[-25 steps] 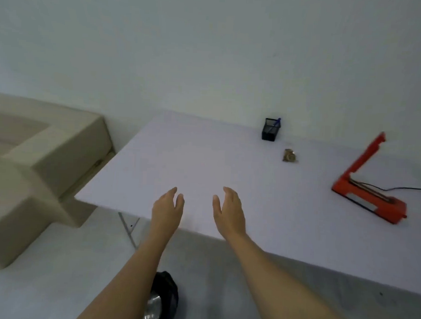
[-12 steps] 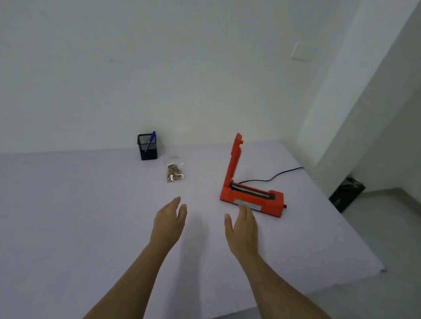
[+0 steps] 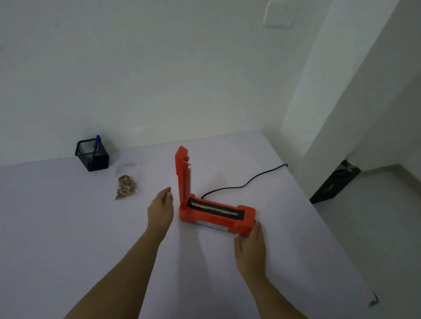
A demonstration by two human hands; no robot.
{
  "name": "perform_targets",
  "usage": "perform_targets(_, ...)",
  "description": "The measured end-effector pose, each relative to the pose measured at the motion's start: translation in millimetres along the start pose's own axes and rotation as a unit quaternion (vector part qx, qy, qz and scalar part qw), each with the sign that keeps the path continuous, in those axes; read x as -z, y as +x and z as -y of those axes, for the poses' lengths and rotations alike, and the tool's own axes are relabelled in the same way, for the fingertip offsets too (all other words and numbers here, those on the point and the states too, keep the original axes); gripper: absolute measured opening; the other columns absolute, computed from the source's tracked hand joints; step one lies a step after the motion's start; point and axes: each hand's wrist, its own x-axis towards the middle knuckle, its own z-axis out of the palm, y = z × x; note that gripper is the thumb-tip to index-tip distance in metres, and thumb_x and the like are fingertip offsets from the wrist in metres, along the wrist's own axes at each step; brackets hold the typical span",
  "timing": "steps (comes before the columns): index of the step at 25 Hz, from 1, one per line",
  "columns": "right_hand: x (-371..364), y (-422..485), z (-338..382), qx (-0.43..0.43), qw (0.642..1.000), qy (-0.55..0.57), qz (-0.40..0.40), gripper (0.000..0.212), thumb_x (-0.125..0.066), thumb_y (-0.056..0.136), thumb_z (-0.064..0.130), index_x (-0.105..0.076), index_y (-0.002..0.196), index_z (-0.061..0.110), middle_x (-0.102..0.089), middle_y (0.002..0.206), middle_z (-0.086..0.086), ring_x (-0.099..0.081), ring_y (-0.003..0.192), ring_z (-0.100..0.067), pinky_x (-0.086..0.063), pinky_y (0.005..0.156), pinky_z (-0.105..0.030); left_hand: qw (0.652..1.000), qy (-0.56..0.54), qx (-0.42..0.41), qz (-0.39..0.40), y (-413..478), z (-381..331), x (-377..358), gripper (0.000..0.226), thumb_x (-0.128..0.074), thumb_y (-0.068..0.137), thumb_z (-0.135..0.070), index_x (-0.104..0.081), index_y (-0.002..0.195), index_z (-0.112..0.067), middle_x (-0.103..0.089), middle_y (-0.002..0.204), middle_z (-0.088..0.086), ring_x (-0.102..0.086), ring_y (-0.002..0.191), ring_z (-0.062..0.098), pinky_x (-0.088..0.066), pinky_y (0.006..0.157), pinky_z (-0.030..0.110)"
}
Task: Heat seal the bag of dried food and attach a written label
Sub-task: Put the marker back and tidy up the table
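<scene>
Tabletop (image 3: 57, 225): broad bare area near and left, right edge close. Orange heat sealer (image 3: 214, 213), arm upright; its label unreadable. Left hand (image 3: 161, 209) beside it, fingers loosely extended, empty. Right hand (image 3: 250, 248) fingers spread against sealer's end. Pen holder (image 3: 92, 155) by wall. Bag of dried food (image 3: 126, 188) lies left of sealer.

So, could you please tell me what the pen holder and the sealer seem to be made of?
Pen holder: apparently black metal mesh, since the blue pen shows through its walls. Sealer: likely moulded orange-red plastic, matte, with uniform colour and blocky edges.
</scene>
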Motion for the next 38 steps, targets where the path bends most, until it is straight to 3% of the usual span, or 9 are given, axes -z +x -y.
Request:
perform_targets(2,-4,2,0,-0.006,0.999,0.033,0.004,0.072,-0.05,0.092,0.029,-0.01,0.146,0.001,-0.025,0.152,-0.017,-0.03,0.138,-0.029,-0.03,0.112,-0.038,0.991,-0.108,0.078,0.013,14,1,-5,0.042,-0.042,0.097,-0.035,-0.052,0.13,-0.011,-0.053,0.135,0.008,-0.05,0.121,0.023,-0.036,0.108,0.042)
perform_targets(4,-5,6,-1,-0.009,0.998,0.059,0.002,0.07,-0.05,0.093,0.026,-0.011,0.146,0.004,-0.028,0.151,-0.015,-0.033,0.136,-0.028,-0.033,0.11,-0.038,0.982,-0.134,0.116,0.063,24,3,-9,0.052,-0.043,0.094,-0.047,-0.052,0.129,-0.011,-0.052,0.131,0.004,-0.049,0.119,0.024,-0.034,0.107,0.042)
perform_targets(8,-3,18,-9,0.001,0.996,0.085,0.011,0.065,-0.051,0.093,0.024,-0.018,0.146,0.009,-0.037,0.147,-0.012,-0.04,0.133,-0.025,-0.038,0.108,-0.039,0.976,-0.116,0.101,0.155,27,2,-19,0.044,-0.046,0.089,-0.056,-0.069,0.102,-0.021,-0.067,0.112,0.001,-0.057,0.113,0.024,-0.039,0.099,0.037)
perform_targets(13,1,31,-10,0.009,0.992,0.121,0.022,0.068,-0.056,0.09,0.022,-0.019,0.146,0.01,-0.038,0.147,-0.009,-0.038,0.134,-0.023,-0.033,0.109,-0.035,0.995,0.046,0.056,0.07,19,-4,-37,0.072,-0.059,0.084,-0.051,-0.041,0.139,-0.009,-0.047,0.141,0.011,-0.043,0.13,0.026,-0.032,0.109,0.037)
perform_targets(19,1,59,-8,0.014,0.983,0.178,0.05,0.083,-0.073,0.078,0.019,-0.023,0.145,0.014,-0.042,0.144,-0.003,-0.037,0.133,-0.017,-0.033,0.109,-0.035,0.994,0.088,0.063,-0.028,9,-24,-54,0.061,-0.063,0.085,-0.039,-0.049,0.126,0.003,-0.056,0.127,0.019,-0.051,0.118,0.032,-0.039,0.097,0.037)
perform_targets(23,-10,89,-2,0.012,0.979,0.204,0.026,0.076,-0.074,0.077,0.016,-0.034,0.141,0.014,-0.049,0.139,-0.003,-0.044,0.129,-0.016,-0.037,0.108,-0.038,0.99,0.066,0.108,-0.057,26,-23,-61,0.046,-0.068,0.081,-0.04,-0.055,0.104,-0.002,-0.061,0.105,0.017,-0.057,0.104,0.033,-0.043,0.083,0.035)
perform_targets(29,-40,154,27,0.02,0.973,0.229,-0.008,0.062,-0.069,0.081,0.015,-0.042,0.137,0.013,-0.056,0.132,-0.005,-0.05,0.124,-0.018,-0.041,0.106,-0.041,0.989,0.033,0.115,-0.083,92,-31,-59,0.061,-0.07,0.079,-0.038,-0.053,0.125,-0.001,-0.06,0.12,0.016,-0.056,0.108,0.031,-0.045,0.09,0.037)
perform_targets(36,-67,250,75,0.06,0.967,0.243,-0.035,0.057,-0.068,0.082,0.012,-0.046,0.134,0.008,-0.058,0.128,-0.006,-0.051,0.118,-0.015,-0.037,0.097,-0.019,0.988,0.012,0.107,-0.115,196,-55,-68,0.06,-0.071,0.079,-0.037,-0.054,0.124,-0.001,-0.061,0.119,0.016,-0.057,0.108,0.032,-0.046,0.091,0.04)
perform_targets(38,-75,275,85,0.072,0.967,0.242,-0.041,0.056,-0.068,0.082,0.011,-0.046,0.134,0.008,-0.058,0.128,-0.007,-0.052,0.117,-0.015,-0.036,0.096,-0.018,0.987,0.011,0.11,-0.116,222,-61,-71,0.061,-0.071,0.078,-0.038,-0.054,0.123,-0.001,-0.061,0.119,0.016,-0.057,0.107,0.032,-0.047,0.09,0.04)
